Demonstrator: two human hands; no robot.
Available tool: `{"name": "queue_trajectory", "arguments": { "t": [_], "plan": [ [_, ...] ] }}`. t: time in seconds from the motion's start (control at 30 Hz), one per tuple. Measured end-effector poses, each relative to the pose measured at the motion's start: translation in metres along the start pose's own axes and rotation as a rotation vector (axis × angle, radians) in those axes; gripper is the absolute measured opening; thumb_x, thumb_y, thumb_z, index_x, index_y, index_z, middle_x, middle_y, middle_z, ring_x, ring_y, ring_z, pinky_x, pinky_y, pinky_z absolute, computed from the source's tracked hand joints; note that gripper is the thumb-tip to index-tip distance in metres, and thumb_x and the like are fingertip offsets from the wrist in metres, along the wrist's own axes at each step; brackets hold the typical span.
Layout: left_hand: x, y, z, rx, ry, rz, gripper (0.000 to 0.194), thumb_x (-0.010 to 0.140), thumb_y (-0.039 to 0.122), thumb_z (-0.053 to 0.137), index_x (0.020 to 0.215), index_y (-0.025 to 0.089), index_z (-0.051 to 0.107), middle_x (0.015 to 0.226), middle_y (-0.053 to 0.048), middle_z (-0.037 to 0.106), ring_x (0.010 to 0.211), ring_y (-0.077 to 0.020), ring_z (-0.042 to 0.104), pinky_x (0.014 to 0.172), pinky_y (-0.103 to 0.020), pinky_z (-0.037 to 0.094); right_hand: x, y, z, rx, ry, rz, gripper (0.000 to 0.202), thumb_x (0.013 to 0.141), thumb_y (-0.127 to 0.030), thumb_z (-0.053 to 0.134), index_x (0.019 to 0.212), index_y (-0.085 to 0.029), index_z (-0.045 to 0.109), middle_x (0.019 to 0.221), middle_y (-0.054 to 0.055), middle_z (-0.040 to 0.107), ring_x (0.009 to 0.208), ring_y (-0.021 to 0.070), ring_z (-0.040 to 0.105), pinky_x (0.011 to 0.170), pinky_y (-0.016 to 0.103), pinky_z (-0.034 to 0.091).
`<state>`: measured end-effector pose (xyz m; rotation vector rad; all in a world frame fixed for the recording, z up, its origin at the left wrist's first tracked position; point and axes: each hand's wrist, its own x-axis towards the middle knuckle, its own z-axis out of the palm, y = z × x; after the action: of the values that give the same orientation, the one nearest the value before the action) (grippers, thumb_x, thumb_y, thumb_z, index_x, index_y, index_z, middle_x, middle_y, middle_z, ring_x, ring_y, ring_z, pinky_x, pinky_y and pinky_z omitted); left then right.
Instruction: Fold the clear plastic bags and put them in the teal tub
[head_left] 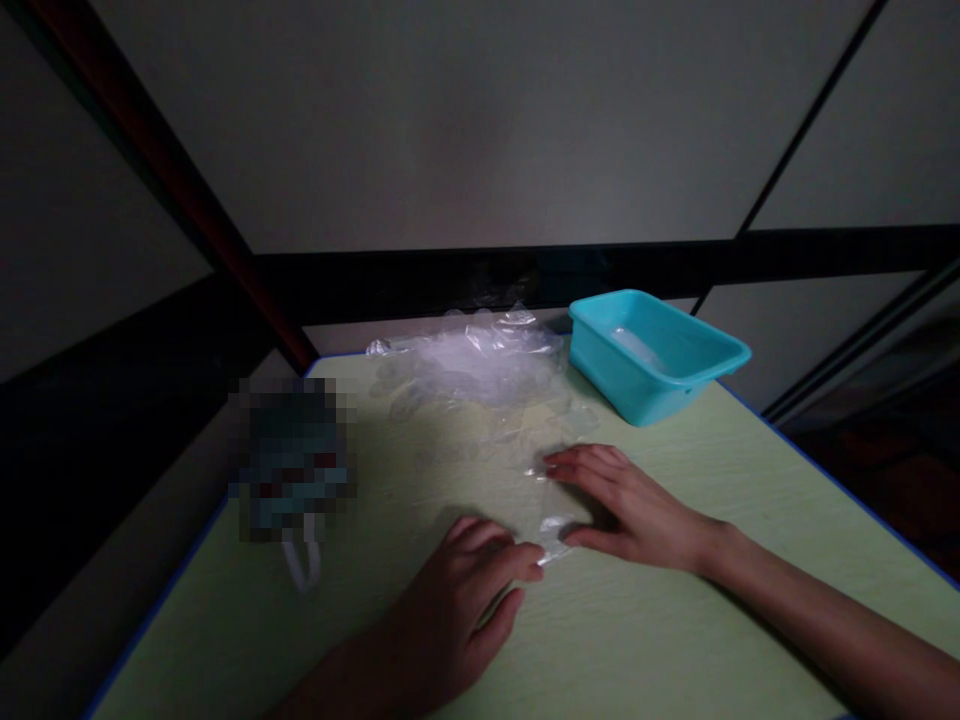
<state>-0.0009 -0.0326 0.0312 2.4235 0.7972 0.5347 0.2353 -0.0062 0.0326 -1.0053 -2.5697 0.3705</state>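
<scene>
At the left side of the pale green table (pixel 390 640), which has a blue edge, there is a pixelated object (pixel 292 460); its details are hidden, but a white loop (pixel 304 565) comes out below it. More to the right, near the far edge, lies a pile of clear plastic gloves (pixel 480 360), crumpled and shiny, with rounded finger-like ends. Nearer, the left hand (pixel 480 590) is low over the table, its fingers bent and its fingertips at the border of a thin clear plastic piece (pixel 554 540). I cannot tell if they grasp it or only press it. This piece lies between the two hands, in front of the pile. The right hand (pixel 619 505) is at its other side, with the fingers loosely extended and the thumb apart from them, touching the plastic without gripping. Behind this hand, at the far right, stands an upright turquoise plastic basin (pixel 652 370).
</scene>
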Motion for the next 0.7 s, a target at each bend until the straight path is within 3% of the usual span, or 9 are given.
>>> {"name": "queue_trajectory", "arguments": {
  "t": [0.2, 0.3, 0.37, 0.47, 0.53, 0.7],
  "plan": [
    [-0.001, 0.0, -0.002, 0.005, -0.01, -0.009, 0.027, 0.079, 0.006, 0.044, 0.099, 0.018, 0.057, 0.091, -0.005, 0.06, 0.087, -0.0182, 0.051, 0.08, -0.032, 0.04, -0.003, 0.007, -0.003, -0.018, 0.03, 0.035, 0.062, 0.075, -0.044, 0.061, 0.125, -0.014, 0.04, 0.123, 0.014, 0.049, 0.114, 0.0252, 0.042, 0.095, 0.044, 0.032],
    [-0.003, 0.001, -0.004, 0.016, -0.011, 0.024, 0.032, 0.078, 0.005, 0.044, 0.104, 0.018, 0.056, 0.094, -0.005, 0.062, 0.089, -0.0181, 0.054, 0.082, -0.032, 0.041, -0.006, 0.012, -0.007, -0.033, 0.015, -0.037, 0.054, 0.08, -0.042, 0.056, 0.125, -0.015, 0.041, 0.125, 0.013, 0.049, 0.117, 0.0236, 0.041, 0.1, 0.046, 0.028],
    [-0.003, 0.002, -0.005, 0.028, -0.01, 0.085, 0.038, 0.078, 0.006, 0.045, 0.114, 0.018, 0.051, 0.108, -0.007, 0.06, 0.1, -0.0188, 0.053, 0.091, -0.034, 0.038, -0.007, 0.013, -0.011, -0.046, -0.054, -0.109, 0.055, 0.085, -0.04, 0.049, 0.131, -0.014, 0.035, 0.132, 0.013, 0.043, 0.122, 0.0222, 0.036, 0.104, 0.046, 0.022],
    [-0.001, 0.005, -0.004, 0.078, -0.086, 0.137, 0.053, 0.079, 0.013, 0.052, 0.129, 0.018, 0.037, 0.135, -0.009, 0.041, 0.122, -0.0219, 0.037, 0.102, -0.037, 0.028, -0.005, 0.011, -0.013, -0.067, -0.178, -0.16, 0.066, 0.088, -0.042, 0.042, 0.139, -0.01, 0.015, 0.142, 0.015, 0.024, 0.13, 0.0224, 0.021, 0.107, 0.047, 0.012],
    [0.001, 0.006, -0.002, 0.119, -0.18, 0.141, 0.065, 0.078, 0.023, 0.057, 0.135, 0.016, 0.027, 0.142, -0.01, 0.028, 0.128, -0.0242, 0.027, 0.105, -0.04, 0.023, -0.004, 0.008, -0.011, -0.075, -0.224, -0.163, 0.072, 0.088, -0.047, 0.039, 0.14, -0.008, 0.007, 0.144, 0.016, 0.014, 0.132, 0.0232, 0.013, 0.107, 0.047, 0.008],
    [0.006, 0.007, 0.001, 0.237, -0.349, 0.108, 0.079, 0.078, 0.043, 0.057, 0.137, 0.009, 0.02, 0.144, -0.013, 0.013, 0.132, -0.0243, 0.013, 0.108, -0.039, 0.016, -0.002, 0.007, -0.004, -0.115, -0.259, -0.15, 0.078, 0.086, -0.056, 0.031, 0.139, -0.006, 0.002, 0.143, 0.019, 0.009, 0.133, 0.0238, 0.005, 0.107, 0.047, 0.005]
  ]
}}
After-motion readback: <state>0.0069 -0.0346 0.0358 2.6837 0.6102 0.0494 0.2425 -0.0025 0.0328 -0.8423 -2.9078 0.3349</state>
